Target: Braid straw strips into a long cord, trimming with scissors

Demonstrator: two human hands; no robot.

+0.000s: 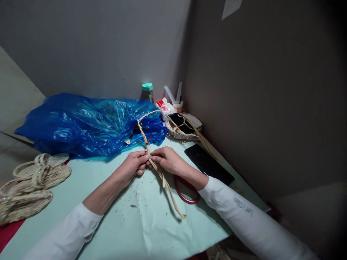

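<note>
A pale straw braid point(142, 132) runs from the back of the table toward me, with a bit of red thread tied round it. Its near end is pinched between the closed fingers of my left hand point(136, 162). Right beside it, my right hand point(166, 159) is also closed on the braid, at the point where the strands come apart. Loose flat straw strands point(166, 183) hang from there over the table toward the lower right. The fingertips partly hide the place being gripped.
A blue plastic bag point(89, 126) lies behind my hands. Woven straw sandals point(40, 177) are at left. A red ring-shaped handle point(188, 200) sits under my right forearm, near a flat black device point(207, 162). Farther back stand a basket point(184, 135) and a green-lidded jar point(147, 87).
</note>
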